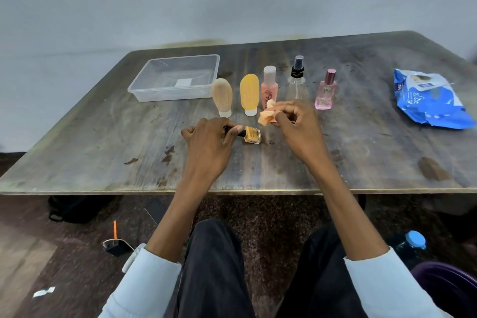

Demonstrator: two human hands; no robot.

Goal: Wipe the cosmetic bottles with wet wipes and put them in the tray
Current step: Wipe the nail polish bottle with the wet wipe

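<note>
At a worn wooden table (361,162), my left hand (206,148) pinches the black cap of a yellow nail polish bottle (252,135) lying on its side, while my right hand (296,124) clutches a crumpled orange wet wipe (267,118) at the bottle's 1 o'clock. Five cosmetic bottles stand in a row at 12 o'clock; the clear plastic tray (144,94) sits at 10 o'clock, the blue wipes pack (428,100) at 2 o'clock.

yellow nail polish (252,135); blue wipes pack (429,99)
</note>
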